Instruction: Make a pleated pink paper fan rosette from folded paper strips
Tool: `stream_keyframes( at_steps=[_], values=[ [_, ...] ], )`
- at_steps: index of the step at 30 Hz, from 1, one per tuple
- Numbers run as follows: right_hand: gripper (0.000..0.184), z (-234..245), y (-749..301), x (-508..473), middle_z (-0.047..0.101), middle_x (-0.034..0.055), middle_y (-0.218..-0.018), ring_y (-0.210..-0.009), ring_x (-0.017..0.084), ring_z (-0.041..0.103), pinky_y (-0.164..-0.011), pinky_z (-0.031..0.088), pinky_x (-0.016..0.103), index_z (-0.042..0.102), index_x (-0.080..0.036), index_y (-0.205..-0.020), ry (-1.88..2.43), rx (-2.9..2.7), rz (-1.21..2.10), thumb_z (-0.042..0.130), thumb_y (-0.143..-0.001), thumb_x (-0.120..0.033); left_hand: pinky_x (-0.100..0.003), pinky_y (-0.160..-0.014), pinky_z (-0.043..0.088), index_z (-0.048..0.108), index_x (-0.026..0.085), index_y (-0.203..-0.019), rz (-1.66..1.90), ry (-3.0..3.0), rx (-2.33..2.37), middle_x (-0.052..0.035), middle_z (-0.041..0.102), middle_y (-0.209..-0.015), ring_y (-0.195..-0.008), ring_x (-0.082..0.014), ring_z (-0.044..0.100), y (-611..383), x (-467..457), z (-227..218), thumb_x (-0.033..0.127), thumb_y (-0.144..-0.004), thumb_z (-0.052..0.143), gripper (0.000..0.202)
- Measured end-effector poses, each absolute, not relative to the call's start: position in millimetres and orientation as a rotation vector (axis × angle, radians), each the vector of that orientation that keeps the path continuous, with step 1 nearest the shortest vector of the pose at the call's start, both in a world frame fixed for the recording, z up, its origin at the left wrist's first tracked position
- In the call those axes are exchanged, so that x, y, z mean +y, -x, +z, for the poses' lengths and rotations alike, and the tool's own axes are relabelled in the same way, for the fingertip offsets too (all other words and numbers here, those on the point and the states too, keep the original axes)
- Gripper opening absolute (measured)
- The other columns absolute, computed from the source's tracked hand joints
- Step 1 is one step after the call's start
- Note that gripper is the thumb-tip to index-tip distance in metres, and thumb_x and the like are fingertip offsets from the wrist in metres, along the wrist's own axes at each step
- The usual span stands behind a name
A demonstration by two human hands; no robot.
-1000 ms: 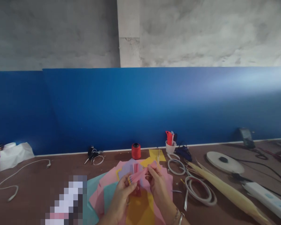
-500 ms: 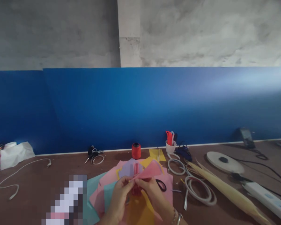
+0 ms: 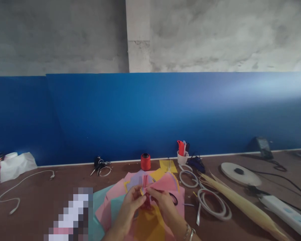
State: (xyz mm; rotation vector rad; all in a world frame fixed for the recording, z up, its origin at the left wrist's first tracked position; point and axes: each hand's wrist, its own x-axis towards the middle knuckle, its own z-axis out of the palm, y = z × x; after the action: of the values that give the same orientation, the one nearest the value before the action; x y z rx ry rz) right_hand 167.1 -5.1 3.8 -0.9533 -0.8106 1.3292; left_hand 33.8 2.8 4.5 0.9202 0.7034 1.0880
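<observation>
My left hand (image 3: 129,205) and my right hand (image 3: 162,203) meet low in the middle of the view, fingers pinched on a folded pink paper piece (image 3: 166,182) with a yellow edge. It fans out to the upper right. Thin red strands (image 3: 145,180) show above and below my fingers; their middle is hidden. Under both hands lies a pile of coloured sheets, among them a yellow sheet (image 3: 150,223), a pink sheet (image 3: 104,211) and a light blue sheet (image 3: 117,203). A black scissors-like loop (image 3: 174,198) pokes out right of my right hand.
Behind the pile stands a red spool (image 3: 145,162). A white cup (image 3: 182,157) holds pens and a red tool. Keys (image 3: 100,164) and a white cable (image 3: 16,183) lie left. On the right are coiled white strips (image 3: 215,211), a pale fibre bundle (image 3: 240,201) and a power strip (image 3: 288,214).
My fingers have shifted slightly on the pink paper. Its fanned end has tipped a little to the right, and a yellow-edged corner now shows by my left fingertips.
</observation>
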Motion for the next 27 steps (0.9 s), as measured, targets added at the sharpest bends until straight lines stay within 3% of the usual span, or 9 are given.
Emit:
stream_keyframes(
  at_steps=[5, 11, 16, 22, 27],
  values=[
    [0.024, 0, -168, -4, 0.067, 0.0031, -0.066, -0.064, 0.016, 0.058, -0.061, 0.045, 0.025, 0.072, -0.017, -0.067, 0.925, -0.825, 1.353, 0.078, -0.059, -0.038, -0.03, -0.071, 0.05, 0.063, 0.016, -0.089, 1.107, -0.983, 0.714, -0.0078, 0.069, -0.09, -0.085, -0.0233, 0.065, -36, 1, 7, 0.035, -0.059, 0.08, 0.039],
    [0.022, 1, -168, -8, 0.067, 0.002, -0.067, -0.063, 0.015, 0.057, -0.064, 0.044, 0.025, 0.071, -0.016, -0.068, 0.926, -0.857, 1.335, 0.076, -0.062, -0.037, -0.028, -0.07, 0.049, 0.058, 0.022, -0.108, 1.252, -1.011, 0.888, -0.0006, 0.067, -0.079, -0.078, -0.0195, 0.064, -34, 1, 11, 0.041, -0.058, 0.078, 0.057],
    [0.028, -5, -169, -6, 0.07, 0.0042, -0.075, -0.069, 0.018, 0.06, -0.064, 0.045, 0.027, 0.072, -0.017, -0.078, 0.962, -0.815, 1.371, 0.077, -0.06, -0.038, -0.029, -0.078, 0.048, 0.065, 0.018, -0.094, 1.227, -1.035, 0.867, -0.0054, 0.069, -0.088, -0.09, -0.0228, 0.063, -34, 6, 7, 0.039, -0.053, 0.081, 0.049],
    [0.024, -10, -170, -3, 0.069, 0.0034, -0.073, -0.068, 0.016, 0.059, -0.066, 0.044, 0.026, 0.07, -0.016, -0.074, 0.966, -0.839, 1.394, 0.075, -0.063, -0.037, -0.024, -0.062, 0.046, 0.062, 0.017, -0.072, 1.227, -1.116, 0.89, 0.001, 0.061, -0.066, -0.066, -0.0154, 0.058, -34, 7, 4, 0.043, -0.059, 0.077, 0.032],
    [0.026, -8, -170, -4, 0.07, 0.0052, -0.077, -0.071, 0.018, 0.06, -0.069, 0.044, 0.029, 0.072, -0.016, -0.08, 1.005, -0.863, 1.367, 0.073, -0.064, -0.037, -0.025, -0.064, 0.046, 0.063, 0.017, -0.09, 1.26, -1.132, 0.927, -0.0015, 0.064, -0.074, -0.07, -0.0172, 0.059, -35, 14, -7, 0.043, -0.054, 0.079, 0.047]
  ],
)
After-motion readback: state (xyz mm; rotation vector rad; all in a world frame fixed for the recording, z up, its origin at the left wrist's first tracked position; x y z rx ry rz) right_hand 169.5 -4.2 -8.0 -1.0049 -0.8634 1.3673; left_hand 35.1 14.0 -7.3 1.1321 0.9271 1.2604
